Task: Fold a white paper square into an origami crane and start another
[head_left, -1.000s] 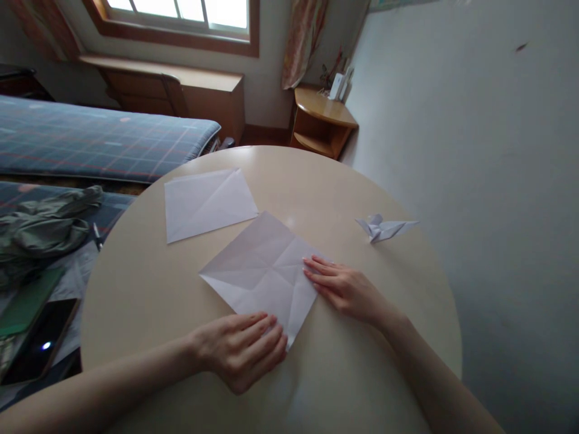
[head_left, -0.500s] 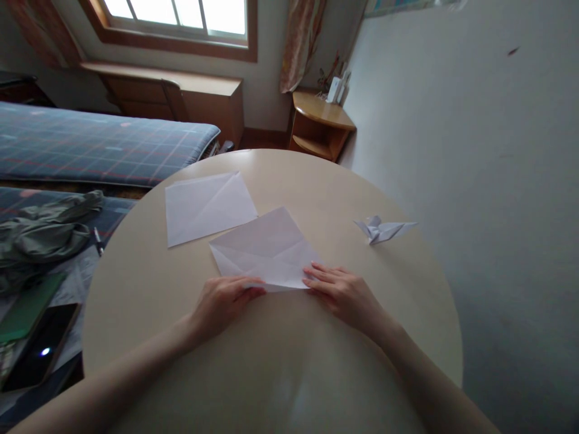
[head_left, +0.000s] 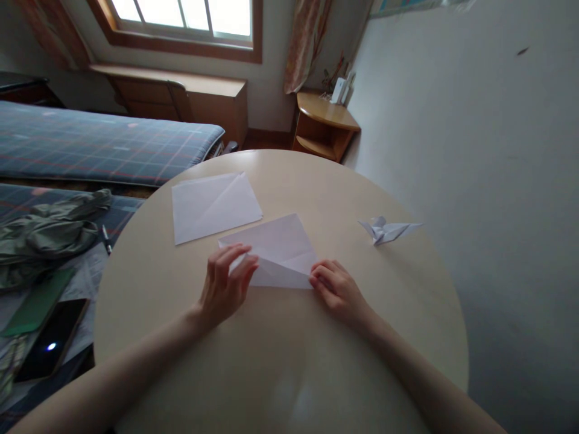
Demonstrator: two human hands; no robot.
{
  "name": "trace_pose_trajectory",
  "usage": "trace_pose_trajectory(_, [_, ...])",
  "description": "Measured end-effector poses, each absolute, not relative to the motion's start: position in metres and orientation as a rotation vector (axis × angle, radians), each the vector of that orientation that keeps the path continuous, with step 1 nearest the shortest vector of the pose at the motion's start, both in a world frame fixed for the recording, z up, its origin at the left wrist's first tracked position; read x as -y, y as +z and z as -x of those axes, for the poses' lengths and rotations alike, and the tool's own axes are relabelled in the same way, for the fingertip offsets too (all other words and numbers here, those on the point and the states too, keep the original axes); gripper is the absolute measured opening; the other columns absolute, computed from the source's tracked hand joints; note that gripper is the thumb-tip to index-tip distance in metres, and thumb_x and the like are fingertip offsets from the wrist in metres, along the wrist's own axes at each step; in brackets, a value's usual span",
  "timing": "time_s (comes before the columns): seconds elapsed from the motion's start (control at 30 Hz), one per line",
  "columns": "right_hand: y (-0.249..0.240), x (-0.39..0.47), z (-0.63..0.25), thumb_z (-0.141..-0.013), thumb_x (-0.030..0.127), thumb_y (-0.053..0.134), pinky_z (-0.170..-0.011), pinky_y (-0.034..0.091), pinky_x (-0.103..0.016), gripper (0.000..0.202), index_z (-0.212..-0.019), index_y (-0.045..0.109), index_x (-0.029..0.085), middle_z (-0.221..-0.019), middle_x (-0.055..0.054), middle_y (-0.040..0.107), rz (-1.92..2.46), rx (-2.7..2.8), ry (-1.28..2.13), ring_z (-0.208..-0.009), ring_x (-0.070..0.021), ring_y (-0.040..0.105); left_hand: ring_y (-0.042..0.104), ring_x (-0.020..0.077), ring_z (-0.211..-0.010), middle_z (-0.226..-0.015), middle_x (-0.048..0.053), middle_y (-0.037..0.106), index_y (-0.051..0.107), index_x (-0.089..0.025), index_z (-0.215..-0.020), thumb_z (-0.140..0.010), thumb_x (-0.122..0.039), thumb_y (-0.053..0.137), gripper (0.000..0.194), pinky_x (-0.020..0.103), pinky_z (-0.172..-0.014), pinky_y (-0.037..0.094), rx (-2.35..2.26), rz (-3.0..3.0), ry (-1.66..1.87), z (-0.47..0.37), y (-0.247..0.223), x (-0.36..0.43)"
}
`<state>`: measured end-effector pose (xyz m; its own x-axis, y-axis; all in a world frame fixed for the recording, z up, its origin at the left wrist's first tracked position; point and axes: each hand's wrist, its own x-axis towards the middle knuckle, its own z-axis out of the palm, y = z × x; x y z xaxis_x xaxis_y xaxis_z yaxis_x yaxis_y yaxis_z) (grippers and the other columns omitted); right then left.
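Observation:
A creased sheet of white paper (head_left: 283, 244) lies near the middle of the round table, its near edge lifted and folding over toward the far side. My left hand (head_left: 225, 283) is closed on the left end of that raised flap, fingers curled and thumb against it. At the right corner, my right hand (head_left: 337, 288) pinches the same sheet low on the tabletop. Just beyond, to the left, rest more white paper sheets (head_left: 212, 205), the top one with a diagonal crease. A folded paper crane (head_left: 384, 231) sits apart on the right.
The round cream table (head_left: 289, 355) stands beside a white wall (head_left: 497, 181). On the left are a plaid mattress (head_left: 113, 144), a crumpled grey-green cloth (head_left: 58, 226), a pen (head_left: 106, 239), a green booklet (head_left: 38, 301) and a phone (head_left: 52, 340). A wooden corner shelf (head_left: 325, 111) stands behind.
My left hand has risen and moved away from me, lifting the sheet's near edge into a flap. My right hand has closed on the right corner. The view has shifted slightly.

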<state>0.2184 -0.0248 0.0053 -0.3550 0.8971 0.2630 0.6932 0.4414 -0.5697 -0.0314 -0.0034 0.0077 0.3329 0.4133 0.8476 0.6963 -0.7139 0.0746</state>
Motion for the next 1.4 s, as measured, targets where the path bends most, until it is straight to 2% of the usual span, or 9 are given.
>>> trace_pose_trajectory(0.13, [0.005, 0.025, -0.223, -0.089, 0.027, 0.045, -0.072, 0.043, -0.032, 0.015, -0.077, 0.051, 0.020, -0.084, -0.005, 0.058, 1.328, 2.073, 0.612, -0.078, -0.0184, 0.051, 0.054, 0.0153, -0.109, -0.112, 0.002, 0.063, 0.058, -0.017, -0.109, -0.092, -0.012, 0.042, 0.025, 0.030, -0.098, 0.040, 0.470, 2.504, -0.877, 0.029, 0.020, 0.014])
trace_pose_trajectory(0.27, [0.006, 0.025, -0.226, -0.086, 0.031, 0.051, -0.072, 0.045, -0.029, 0.016, -0.074, 0.053, 0.020, -0.084, -0.004, 0.057, 1.254, 1.958, 0.819, -0.079, -0.0167, 0.055, 0.051, 0.0179, -0.116, -0.124, 0.003, 0.058, 0.053, -0.013, -0.119, -0.093, -0.009, 0.036, 0.032, 0.034, -0.100, 0.041, 0.487, 2.586, -0.678, 0.027, 0.023, 0.015])
trace_pose_trajectory(0.43, [0.009, 0.023, -0.229, -0.084, 0.033, 0.054, -0.068, 0.045, -0.027, 0.020, -0.069, 0.055, 0.019, -0.087, -0.005, 0.058, 1.261, 1.971, 0.903, -0.079, -0.0162, 0.057, 0.052, 0.0170, -0.114, -0.123, 0.004, 0.058, 0.050, -0.014, -0.123, -0.093, -0.008, 0.037, 0.033, 0.036, -0.102, 0.040, 0.524, 2.645, -0.663, 0.030, 0.018, 0.008])
trace_pose_trajectory(0.73, [0.004, 0.025, -0.229, -0.088, 0.027, 0.047, -0.070, 0.047, -0.031, 0.020, -0.069, 0.050, 0.019, -0.084, -0.007, 0.056, 1.311, 2.109, 0.520, -0.078, -0.0179, 0.055, 0.059, 0.0191, -0.100, -0.117, 0.009, 0.061, 0.048, -0.008, -0.123, -0.093, -0.008, 0.037, 0.032, 0.035, -0.088, 0.051, 0.545, 2.805, -0.611, 0.033, 0.013, 0.007])
trace_pose_trajectory(0.9, [0.002, 0.031, -0.225, -0.088, 0.018, 0.047, -0.072, 0.050, -0.031, 0.007, -0.086, 0.054, 0.017, -0.089, -0.009, 0.059, 1.232, 2.181, 0.154, -0.083, -0.0189, 0.056, 0.054, 0.0215, -0.113, -0.120, 0.011, 0.059, 0.047, -0.007, -0.123, -0.093, -0.008, 0.034, 0.033, 0.038, -0.097, 0.046, 0.578, 2.840, -0.583, 0.034, 0.009, 0.006])
trace_pose_trajectory(1.03, [0.010, 0.044, -0.213, -0.086, 0.004, 0.043, -0.083, 0.048, -0.034, 0.027, -0.108, 0.056, 0.012, -0.106, -0.011, 0.063, 1.010, 2.385, -0.265, -0.100, -0.0218, 0.055, 0.052, 0.0219, -0.116, -0.123, 0.011, 0.057, 0.046, -0.007, -0.125, -0.095, -0.009, 0.030, 0.034, 0.040, -0.098, 0.045, 0.599, 2.853, -0.539, 0.034, 0.006, 0.006])
trace_pose_trajectory(1.13, [0.016, 0.055, -0.200, -0.086, 0.003, 0.040, -0.085, 0.048, -0.033, 0.032, -0.112, 0.058, 0.006, -0.111, -0.013, 0.064, 0.934, 2.515, -0.427, -0.103, -0.0224, 0.056, 0.053, 0.0218, -0.116, -0.122, 0.011, 0.058, 0.046, -0.007, -0.124, -0.094, -0.010, 0.031, 0.034, 0.039, -0.098, 0.046, 0.609, 2.856, -0.532, 0.033, 0.005, 0.007])
trace_pose_trajectory(1.27, [0.014, 0.064, -0.191, -0.086, 0.005, 0.039, -0.085, 0.050, -0.034, 0.033, -0.112, 0.060, 0.004, -0.113, -0.014, 0.064, 1.026, 2.531, -0.479, -0.104, -0.0231, 0.058, 0.055, 0.0217, -0.113, -0.121, 0.012, 0.059, 0.048, -0.006, -0.122, -0.093, -0.008, 0.031, 0.034, 0.035, -0.093, 0.049, 0.626, 2.828, -0.519, 0.035, 0.005, 0.008])
trace_pose_trajectory(1.4, [0.009, 0.070, -0.193, -0.084, 0.002, 0.034, -0.092, 0.049, -0.037, 0.039, -0.116, 0.058, 0.003, -0.121, -0.015, 0.059, 1.087, 2.524, -0.423, -0.113, -0.0239, 0.054, 0.058, 0.0215, -0.110, -0.117, 0.013, 0.062, 0.052, -0.005, -0.118, -0.093, -0.010, 0.033, 0.031, 0.031, -0.086, 0.053, 0.608, 2.801, -0.574, 0.035, 0.004, 0.011])
